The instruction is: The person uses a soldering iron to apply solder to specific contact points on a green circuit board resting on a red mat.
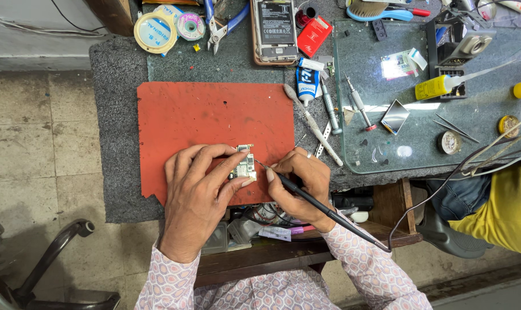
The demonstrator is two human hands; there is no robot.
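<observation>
small circuit board (244,166) lies near lower right corner of red mat (209,120) | left hand (200,192) fingers pinched on board | right hand (300,183) clamped on soldering iron (312,201), tip at board's right edge | opened phone (275,28) at desk's far edge

1. Floor (37,132): worn beige tiles, stained, dark grout.
2. Workbench: grey felt cover (114,115), glass sheet (444,132) on the right catching a bright glare.
3. Wooden shelf (272,252) under the bench edge.
4. Dark chair armrest (54,250) lower left.
</observation>
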